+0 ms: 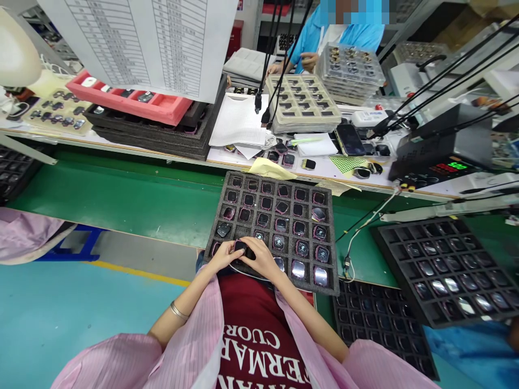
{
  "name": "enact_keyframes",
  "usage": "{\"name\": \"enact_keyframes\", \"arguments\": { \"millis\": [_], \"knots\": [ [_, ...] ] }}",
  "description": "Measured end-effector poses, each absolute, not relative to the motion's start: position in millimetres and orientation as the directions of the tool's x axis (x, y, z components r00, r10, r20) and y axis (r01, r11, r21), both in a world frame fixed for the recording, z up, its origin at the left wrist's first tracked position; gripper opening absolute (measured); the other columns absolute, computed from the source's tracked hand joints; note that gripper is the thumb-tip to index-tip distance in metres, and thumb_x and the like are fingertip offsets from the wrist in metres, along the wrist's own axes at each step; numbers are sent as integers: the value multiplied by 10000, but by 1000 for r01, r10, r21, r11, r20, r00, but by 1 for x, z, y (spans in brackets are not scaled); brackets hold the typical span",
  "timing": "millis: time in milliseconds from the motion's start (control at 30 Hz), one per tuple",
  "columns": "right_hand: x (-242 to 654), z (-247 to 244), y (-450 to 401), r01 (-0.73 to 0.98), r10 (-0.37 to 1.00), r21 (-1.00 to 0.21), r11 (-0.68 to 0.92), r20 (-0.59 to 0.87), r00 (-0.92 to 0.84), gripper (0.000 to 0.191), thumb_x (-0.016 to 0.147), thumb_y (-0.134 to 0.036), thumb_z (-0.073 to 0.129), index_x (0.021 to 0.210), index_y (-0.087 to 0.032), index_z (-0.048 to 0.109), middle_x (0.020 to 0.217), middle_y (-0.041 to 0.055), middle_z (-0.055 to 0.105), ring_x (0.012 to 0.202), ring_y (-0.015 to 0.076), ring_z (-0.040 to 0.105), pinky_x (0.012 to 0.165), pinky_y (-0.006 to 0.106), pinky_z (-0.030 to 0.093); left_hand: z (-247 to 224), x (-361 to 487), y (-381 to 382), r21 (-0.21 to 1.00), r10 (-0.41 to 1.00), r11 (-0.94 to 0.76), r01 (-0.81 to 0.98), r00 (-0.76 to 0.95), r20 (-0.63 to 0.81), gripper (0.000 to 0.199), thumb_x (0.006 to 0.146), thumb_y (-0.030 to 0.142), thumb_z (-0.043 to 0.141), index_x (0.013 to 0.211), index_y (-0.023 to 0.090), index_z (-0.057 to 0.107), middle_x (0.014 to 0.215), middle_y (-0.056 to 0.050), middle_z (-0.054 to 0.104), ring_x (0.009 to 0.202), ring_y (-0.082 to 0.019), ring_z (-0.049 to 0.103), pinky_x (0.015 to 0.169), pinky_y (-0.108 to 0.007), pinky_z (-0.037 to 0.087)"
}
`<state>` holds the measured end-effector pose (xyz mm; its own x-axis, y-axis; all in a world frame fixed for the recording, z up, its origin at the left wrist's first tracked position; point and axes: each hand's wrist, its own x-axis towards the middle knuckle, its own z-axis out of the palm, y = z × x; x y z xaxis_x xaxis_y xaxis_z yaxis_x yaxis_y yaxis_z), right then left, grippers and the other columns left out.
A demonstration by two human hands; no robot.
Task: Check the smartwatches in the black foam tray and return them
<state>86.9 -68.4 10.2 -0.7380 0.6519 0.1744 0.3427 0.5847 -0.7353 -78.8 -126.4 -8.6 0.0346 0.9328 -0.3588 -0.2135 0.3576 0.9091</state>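
Head view: a dark, square-faced watch is held up between the person's two hands, just over the near left part of a grey foam tray. The left hand has its thumb and fingers closed on one side of the watch; the right hand curls in from the other side, fingertips gripping it too. A metal bracelet circles the left wrist. The tray rests at the person's lap, its square compartments filled mostly with similar watches, some with purplish rims; those under the hands are partly hidden.

A yellow cloth lies at the tray's far edge, against the workbench. On the bench stand white papers, a cream tray of dark pieces, a stack of clear trays, a smartphone and a black power supply with a lit display. To the left, a red tray sits on dark foam trays, behind a hanging printed sheet.

Further right, another black tray of watches is beside a lower one. Across the bench, a co-worker in blue has both hands near the clear trays.
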Motion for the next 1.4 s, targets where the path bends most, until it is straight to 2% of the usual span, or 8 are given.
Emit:
{"name": "enact_keyframes", "arguments": {
  "millis": [267,800,1133,1400],
  "knots": [
    [87,10,-70,341,660,-737,584,187,-728,435,851,-282,656,1264,-230,532,1195,116,638,1118,276,591,954,468,462,-9,-79,-127,917,939,343,-205,46,-341,454,674,508,743,867,105,668,794,-58,677,747,-186,603,722,-283,442],
    [86,11,-70,329,658,-738,589,203,-725,436,841,-289,672,1253,-228,545,1178,112,646,1103,273,598,946,468,465,-4,-79,-127,929,947,320,-188,37,-319,459,683,526,729,838,100,657,725,-31,643,672,-152,559,654,-254,409],
    [84,14,-72,348,684,-742,573,199,-702,396,851,-279,652,1233,-229,557,1155,107,652,1085,271,603,929,461,470,-3,-81,-128,927,945,326,-186,57,-322,475,702,524,717,899,95,664,793,-53,672,728,-175,592,700,-272,432],
    [82,13,-71,341,682,-753,562,189,-706,396,834,-266,665,1217,-230,570,1146,102,647,1077,267,603,932,450,479,0,-81,-129,925,945,326,-195,36,-325,481,685,542,722,871,102,666,771,-44,665,727,-176,589,698,-272,430]
  ]
}}
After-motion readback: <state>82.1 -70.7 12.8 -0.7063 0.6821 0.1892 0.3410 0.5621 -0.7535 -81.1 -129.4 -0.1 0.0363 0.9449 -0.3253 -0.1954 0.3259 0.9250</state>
